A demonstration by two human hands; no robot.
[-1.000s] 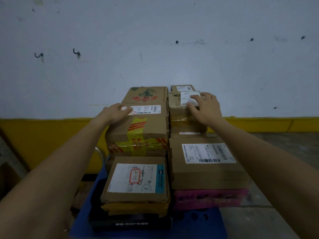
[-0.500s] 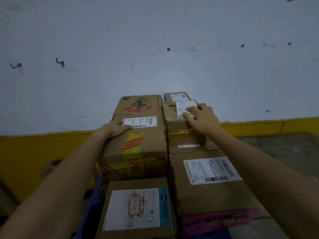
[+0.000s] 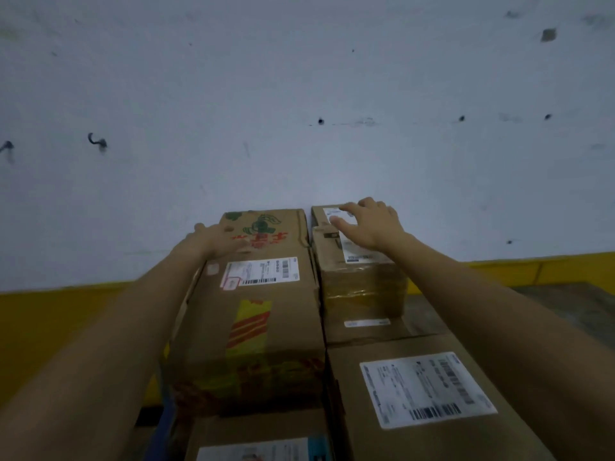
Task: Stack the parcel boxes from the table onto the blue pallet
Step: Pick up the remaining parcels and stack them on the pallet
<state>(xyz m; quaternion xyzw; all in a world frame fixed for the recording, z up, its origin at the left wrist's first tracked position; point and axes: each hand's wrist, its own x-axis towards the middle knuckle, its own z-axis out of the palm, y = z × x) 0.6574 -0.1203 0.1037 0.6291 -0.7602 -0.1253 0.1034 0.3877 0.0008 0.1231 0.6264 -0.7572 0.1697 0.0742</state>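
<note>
Now squaring the back row, both hands flat on the far boxes.
L hand (image 3: 214, 241), fingers straight, presses printed box (image 3: 266, 229) at 11 o'clock; R hand (image 3: 369, 224), fingers spread, lies on small box (image 3: 361, 277) at 1. Best push evenly twd wall, edges flush w/ taped box (image 3: 253, 331).

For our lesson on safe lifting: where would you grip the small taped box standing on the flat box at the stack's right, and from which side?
Probably from the right and front. The small taped box sits tight against the large box on its left, leaving no finger room, while nothing stands against its near and right sides. Take those two sides, low down.
</note>
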